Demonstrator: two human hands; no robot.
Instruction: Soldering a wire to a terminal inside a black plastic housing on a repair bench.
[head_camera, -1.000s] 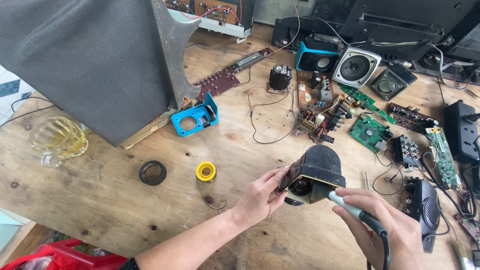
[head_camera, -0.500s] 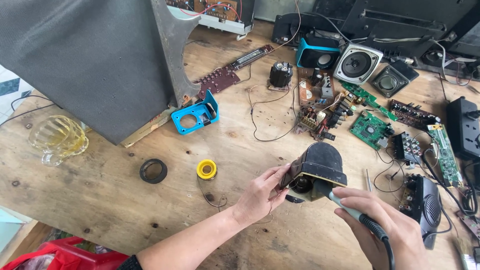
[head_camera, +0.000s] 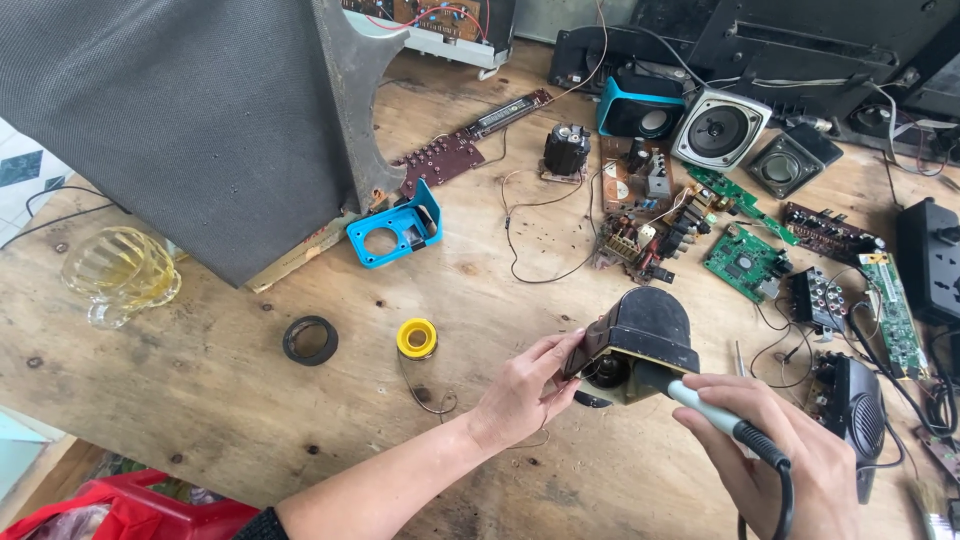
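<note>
My left hand (head_camera: 525, 392) grips the left side of a small dark speaker unit (head_camera: 640, 340) and holds it just above the wooden workbench (head_camera: 250, 420). My right hand (head_camera: 775, 455) holds a soldering iron (head_camera: 720, 425) with a pale grey handle and a black cord. Its tip reaches into the underside of the speaker unit and is hidden there. A yellow spool of solder wire (head_camera: 416, 338) lies on the bench to the left of my left hand, with a loose strand curling toward it.
A large grey speaker cabinet (head_camera: 190, 120) stands at the back left. Near it lie a blue plastic frame (head_camera: 395, 232), a black ring (head_camera: 310, 340) and a glass dish (head_camera: 120, 272). Circuit boards (head_camera: 745, 262), small speakers (head_camera: 720, 128) and wires crowd the right side.
Both hands and the speaker unit stay in nearly the same place. The soldering iron has shifted only slightly at the unit's underside.
</note>
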